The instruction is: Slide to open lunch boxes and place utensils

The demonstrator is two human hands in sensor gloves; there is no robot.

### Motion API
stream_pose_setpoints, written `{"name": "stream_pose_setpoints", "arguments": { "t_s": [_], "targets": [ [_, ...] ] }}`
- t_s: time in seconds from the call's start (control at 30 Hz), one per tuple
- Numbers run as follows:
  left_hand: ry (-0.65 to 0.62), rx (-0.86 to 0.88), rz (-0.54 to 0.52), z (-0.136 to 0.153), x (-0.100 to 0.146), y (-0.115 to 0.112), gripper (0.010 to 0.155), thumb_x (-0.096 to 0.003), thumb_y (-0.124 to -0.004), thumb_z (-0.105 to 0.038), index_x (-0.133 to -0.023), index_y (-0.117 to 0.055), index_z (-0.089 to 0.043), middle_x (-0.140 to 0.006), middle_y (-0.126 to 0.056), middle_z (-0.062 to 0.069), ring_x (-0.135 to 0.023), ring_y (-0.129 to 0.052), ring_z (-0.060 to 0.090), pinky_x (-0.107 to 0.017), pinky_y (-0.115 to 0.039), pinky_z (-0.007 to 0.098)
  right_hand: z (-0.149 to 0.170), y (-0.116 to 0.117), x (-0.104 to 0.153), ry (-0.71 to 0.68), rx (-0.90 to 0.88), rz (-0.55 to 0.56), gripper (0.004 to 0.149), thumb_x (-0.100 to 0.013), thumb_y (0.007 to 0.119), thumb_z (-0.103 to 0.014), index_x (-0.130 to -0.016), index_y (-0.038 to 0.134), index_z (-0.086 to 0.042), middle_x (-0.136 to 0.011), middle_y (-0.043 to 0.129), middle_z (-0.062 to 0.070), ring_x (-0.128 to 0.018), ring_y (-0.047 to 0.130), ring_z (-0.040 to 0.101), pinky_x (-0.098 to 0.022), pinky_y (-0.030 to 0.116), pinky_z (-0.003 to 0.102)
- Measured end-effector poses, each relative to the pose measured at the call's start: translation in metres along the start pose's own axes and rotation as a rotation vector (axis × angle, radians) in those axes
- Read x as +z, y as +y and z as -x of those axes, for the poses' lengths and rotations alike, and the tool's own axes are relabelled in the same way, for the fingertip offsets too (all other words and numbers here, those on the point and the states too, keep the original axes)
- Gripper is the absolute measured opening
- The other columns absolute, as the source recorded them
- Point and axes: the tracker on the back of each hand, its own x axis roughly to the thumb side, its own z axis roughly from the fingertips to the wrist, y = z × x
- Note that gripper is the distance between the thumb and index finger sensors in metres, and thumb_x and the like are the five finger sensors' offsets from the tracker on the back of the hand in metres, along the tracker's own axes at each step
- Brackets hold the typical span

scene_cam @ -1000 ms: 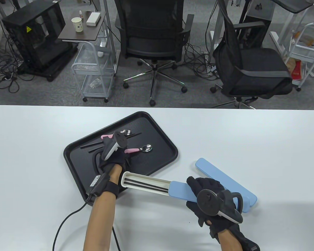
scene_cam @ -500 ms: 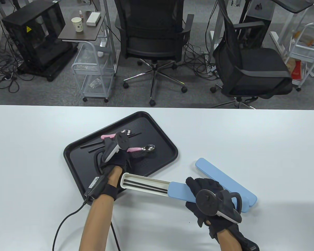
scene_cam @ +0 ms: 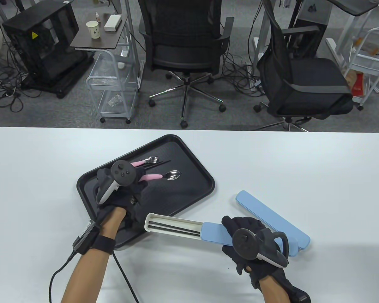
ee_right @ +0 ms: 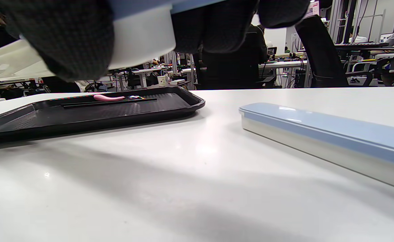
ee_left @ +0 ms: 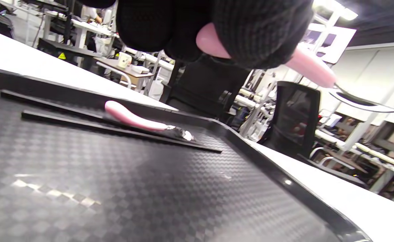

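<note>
My left hand [scene_cam: 131, 186] grips the pink handle of a spoon [scene_cam: 172, 174] and holds it above the black tray [scene_cam: 195, 194]; the grip shows in the left wrist view [ee_left: 217, 37]. A second pink-handled spoon [scene_cam: 145, 161] and a pair of black chopsticks [scene_cam: 159, 164] lie on the tray's far side. My right hand [scene_cam: 243, 240] holds a long utensil box off the table, its blue lid [scene_cam: 214, 233] slid partly back. The white open end [scene_cam: 173, 224] has black chopsticks inside. A second box with a blue lid [scene_cam: 271, 222], closed, lies on the table behind my right hand.
The white table [scene_cam: 303, 164] runs wide to the right and left of the tray. Office chairs [scene_cam: 183, 47] and carts stand beyond the far edge. A cable [scene_cam: 60, 271] trails from my left wrist across the table's near left.
My left hand has lifted the spoon off the tray and swung left with it. The held box has shifted slightly left with my right hand.
</note>
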Motion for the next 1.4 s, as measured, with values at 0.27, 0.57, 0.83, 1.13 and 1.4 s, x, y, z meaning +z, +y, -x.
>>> {"name": "stream_pose_setpoints", "arguments": {
  "t_s": [0.27,0.57,0.83,1.13,1.4],
  "targets": [
    [-0.156,-0.017,-0.048,-0.002,0.053,0.008,0.056,-0.0445,-0.079,-0.041,-0.098,-0.070,-0.028,-0.100,-0.070,0.005,-0.085,-0.068,0.033,-0.063,-0.050,0.052,0.001,0.003,-0.002,0.015,0.009,-0.022,0.079,-0.044,0.087,-0.049,-0.108,0.046,-0.029,-0.106,0.055,0.009,-0.100,0.061,0.039,-0.074,0.049,0.063],
    [-0.270,-0.099,-0.041,-0.003,0.099,-0.014,0.056,-0.0449,-0.079,-0.040,-0.098,-0.071,-0.027,-0.100,-0.070,0.005,-0.085,-0.068,0.033,-0.063,-0.050,0.053,0.001,0.006,-0.004,0.018,0.024,-0.030,0.079,-0.044,0.087,-0.049,-0.108,0.046,-0.029,-0.106,0.055,0.009,-0.100,0.060,0.039,-0.074,0.048,0.063],
    [-0.306,-0.160,-0.017,-0.003,0.110,-0.023,0.055,-0.0445,-0.079,-0.041,-0.097,-0.073,-0.026,-0.097,-0.073,0.007,-0.083,-0.070,0.034,-0.062,-0.052,0.053,-0.004,0.007,-0.003,0.005,0.040,-0.035,0.078,-0.045,0.086,-0.048,-0.108,0.045,-0.028,-0.107,0.054,0.010,-0.101,0.058,0.039,-0.074,0.047,0.063],
    [-0.390,-0.246,-0.089,-0.027,0.124,-0.034,0.054,-0.0439,-0.082,-0.044,-0.093,-0.079,-0.022,-0.091,-0.080,0.007,-0.079,-0.075,0.033,-0.060,-0.056,0.052,-0.018,0.009,-0.002,-0.040,0.057,-0.023,0.079,-0.044,0.086,-0.048,-0.108,0.044,-0.029,-0.107,0.054,0.009,-0.101,0.059,0.038,-0.075,0.047,0.063],
    [-0.449,-0.298,-0.082,-0.046,0.132,-0.053,0.054,-0.0438,-0.083,-0.045,-0.093,-0.079,-0.024,-0.094,-0.077,0.005,-0.084,-0.072,0.032,-0.062,-0.054,0.052,-0.028,0.015,-0.003,-0.068,0.062,-0.047,0.078,-0.044,0.085,-0.048,-0.108,0.044,-0.029,-0.107,0.054,0.009,-0.101,0.059,0.038,-0.075,0.047,0.063]
  ]
}}
